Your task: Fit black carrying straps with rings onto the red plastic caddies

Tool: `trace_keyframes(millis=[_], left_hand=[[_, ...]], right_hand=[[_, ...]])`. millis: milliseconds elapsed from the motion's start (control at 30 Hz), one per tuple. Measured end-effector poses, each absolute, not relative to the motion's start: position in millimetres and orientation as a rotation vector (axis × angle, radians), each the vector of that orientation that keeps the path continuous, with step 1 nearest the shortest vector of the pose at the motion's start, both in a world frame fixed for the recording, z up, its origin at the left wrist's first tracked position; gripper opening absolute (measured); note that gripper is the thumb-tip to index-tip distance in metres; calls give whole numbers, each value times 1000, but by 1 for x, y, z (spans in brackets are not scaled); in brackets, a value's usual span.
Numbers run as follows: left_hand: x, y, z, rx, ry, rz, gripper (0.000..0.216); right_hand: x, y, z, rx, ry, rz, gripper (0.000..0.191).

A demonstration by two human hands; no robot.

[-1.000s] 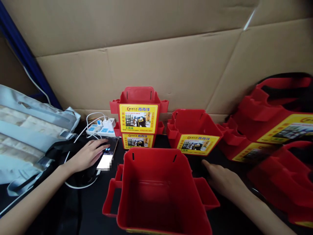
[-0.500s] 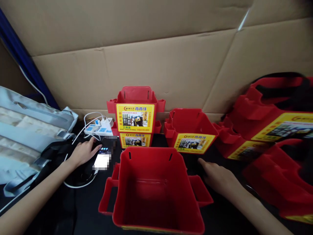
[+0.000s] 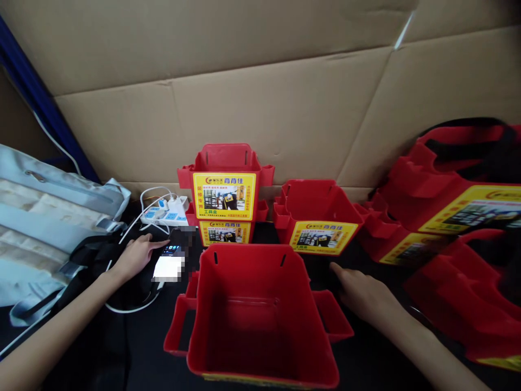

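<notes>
My left hand [image 3: 135, 257] is at the left, beside a phone [image 3: 170, 259] that lies on the black surface with its screen lit. Its index finger stretches out to the phone's upper edge, the other fingers bend loosely, and nothing is held. Whether the fingertip touches the screen, I cannot tell. To the right, my right hand [image 3: 362, 290] rests low with a finger extended and no object visible in it; its lower fingers are in shadow. Between the hands, close to me, stands a hollow red plastic tool box [image 3: 252, 271] with side pockets.
Behind are stacked red tool boxes [image 3: 226, 195] with yellow labels and a single tool box [image 3: 321, 217]. More tool boxes [image 3: 435, 179] with black straps fill the right. A white power strip [image 3: 173, 216] with cables and a pale blue bag [image 3: 52, 217] lie left. Cardboard [image 3: 252, 108] walls the back.
My left hand has drawn slightly back toward me, and its index finger now points at the phone instead of reaching over toward the power strip. My right hand and the boxes stay put.
</notes>
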State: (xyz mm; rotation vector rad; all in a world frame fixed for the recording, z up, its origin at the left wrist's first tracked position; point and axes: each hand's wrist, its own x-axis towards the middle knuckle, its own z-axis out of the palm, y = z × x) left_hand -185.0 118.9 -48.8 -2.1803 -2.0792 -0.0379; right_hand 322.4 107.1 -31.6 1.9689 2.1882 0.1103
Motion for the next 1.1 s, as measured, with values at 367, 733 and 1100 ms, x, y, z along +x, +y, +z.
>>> trace_keyframes(millis=[367, 733, 1100], left_hand=[[-192, 117, -49, -2210, -1960, -50, 52], [-189, 112, -47, -2275, -1854, -31, 51], [-185, 106, -44, -2209, -1764, -120, 45]], right_hand=[[325, 108, -34, 1966, 2223, 127, 44], [322, 109, -34, 1960, 2183, 96, 45], [328, 112, -40, 1952, 2240, 134, 45]])
